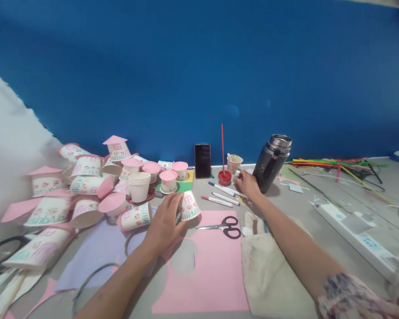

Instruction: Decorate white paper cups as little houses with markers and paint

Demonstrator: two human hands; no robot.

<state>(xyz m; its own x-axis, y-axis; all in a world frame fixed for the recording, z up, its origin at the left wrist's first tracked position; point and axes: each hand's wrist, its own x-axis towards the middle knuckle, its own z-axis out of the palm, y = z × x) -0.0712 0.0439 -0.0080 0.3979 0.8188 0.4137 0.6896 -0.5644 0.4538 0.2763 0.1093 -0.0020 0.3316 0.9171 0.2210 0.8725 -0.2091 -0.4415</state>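
My left hand [166, 219] is wrapped round a white paper cup [189, 206], upside down, with a pink window and green marks drawn on it. Below the cup lies a pink paper sheet [213, 274] with a round piece cut out and black-handled scissors [231, 227] on top. My right hand [248, 184] closes its fingers on a small white object [236, 175] beside a red pot [224, 178] with a red stick. A dark steel flask [272, 163] stands just right of that hand. Several markers [221, 198] lie between the hands.
Many decorated cups with pink tops [86, 186] crowd the left side, near a stack of plain cups [139, 186]. A phone [202, 161] leans on the blue wall. A cloth [275, 266], power strip [355, 235] and coloured pipe cleaners [332, 164] lie right.
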